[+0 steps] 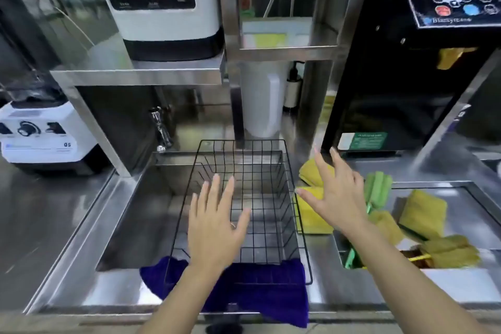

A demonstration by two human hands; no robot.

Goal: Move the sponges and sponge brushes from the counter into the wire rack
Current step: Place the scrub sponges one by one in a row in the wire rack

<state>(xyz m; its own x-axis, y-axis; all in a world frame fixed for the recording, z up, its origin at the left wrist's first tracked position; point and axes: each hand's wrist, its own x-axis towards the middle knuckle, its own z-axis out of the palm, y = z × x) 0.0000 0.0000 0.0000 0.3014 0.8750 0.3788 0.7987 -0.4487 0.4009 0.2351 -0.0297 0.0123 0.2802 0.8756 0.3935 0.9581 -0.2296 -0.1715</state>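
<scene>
Both hands spread, nothing held: left hand over the empty wire rack, right hand above yellow sponges beside it. Sponge brushes lie farther right, partly over a recess; could be knocked in if reached carelessly.

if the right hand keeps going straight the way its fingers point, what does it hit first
Probably the yellow sponge lying on the counter beside the wire rack. The right hand is open, fingers aimed up and away from the camera, over it. Its height above the sponges is unclear, so it might pass over toward the black machine.
</scene>
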